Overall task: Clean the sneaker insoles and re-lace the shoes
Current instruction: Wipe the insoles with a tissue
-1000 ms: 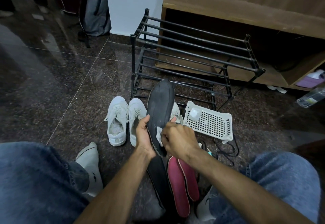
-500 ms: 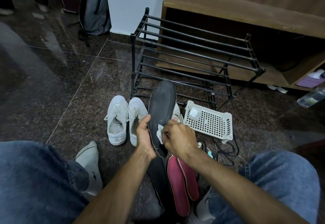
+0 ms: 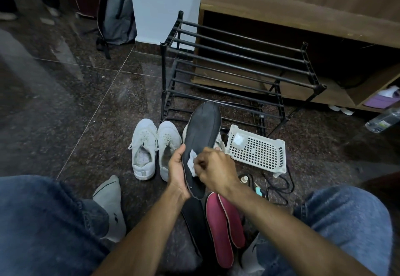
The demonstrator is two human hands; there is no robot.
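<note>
Floor (image 3: pixel 65 102) was dark polished stone, wide bare stretch to the left; black shoe rack (image 3: pixel 238 70) stood ahead against a wooden cabinet (image 3: pixel 303 5), hemming the forward reach. White basket (image 3: pixel 257 152) lay just right of the work, cables (image 3: pixel 281 180) trailing beneath it, so little spare room on that side. Pair of white sneakers (image 3: pixel 155 148) sat on the floor just left of the hands, laces in but slack, as far as I could tell. Black insole (image 3: pixel 203 133) was held upright over the floor between my knees: left hand (image 3: pixel 177 174) gripped its lower edge from the left, right hand (image 3: pixel 216 169) pinched a white wipe (image 3: pixel 191 162) against its heel half. Second black insole (image 3: pixel 194 217) and two pink insoles (image 3: pixel 223 226) lay below on the floor, touching one another. I judged the cleaning mid-way at best: one insole under the wipe, three waiting or done, I couldn't say which. Refitting and re-lacing all remained.
</note>
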